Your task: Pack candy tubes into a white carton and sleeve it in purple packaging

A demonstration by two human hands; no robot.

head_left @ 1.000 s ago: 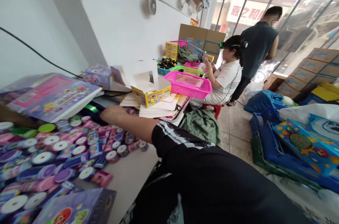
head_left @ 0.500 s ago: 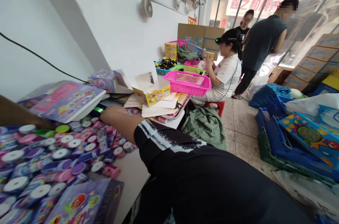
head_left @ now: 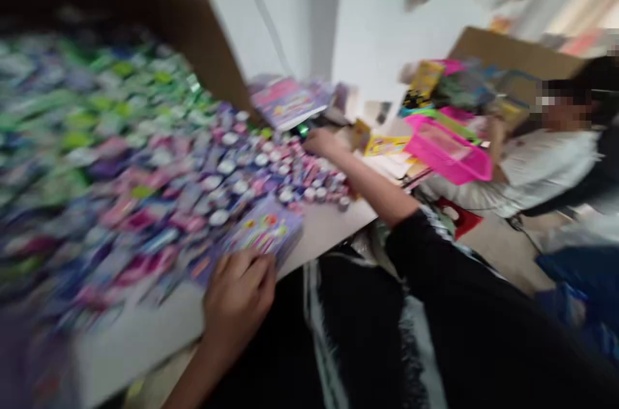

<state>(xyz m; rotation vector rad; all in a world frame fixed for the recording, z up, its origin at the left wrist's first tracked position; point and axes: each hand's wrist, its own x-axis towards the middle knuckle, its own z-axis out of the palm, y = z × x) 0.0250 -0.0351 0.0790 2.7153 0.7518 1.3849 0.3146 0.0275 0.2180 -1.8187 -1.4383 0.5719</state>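
My left hand (head_left: 239,293) rests at the near edge of a purple printed box (head_left: 268,228), its fingers curled against the box's side. Farther out, my right hand (head_left: 319,141) reaches over the small pink and purple tubs (head_left: 285,164), beside a dark green shiny object (head_left: 302,129). Motion blurs its fingers, and what it may hold is hidden. Just beyond it lies a flat purple and pink package (head_left: 290,101).
A large cardboard box (head_left: 213,41) spills many green and purple tubs across the white table (head_left: 333,225). Pink basket (head_left: 449,148) and yellow box (head_left: 387,144) stand to the right. A person in white (head_left: 546,167) sits beyond.
The view has swung left, bringing my left hand and the large cardboard box with its tubs into sight. My right hand stays near the flat purple package.
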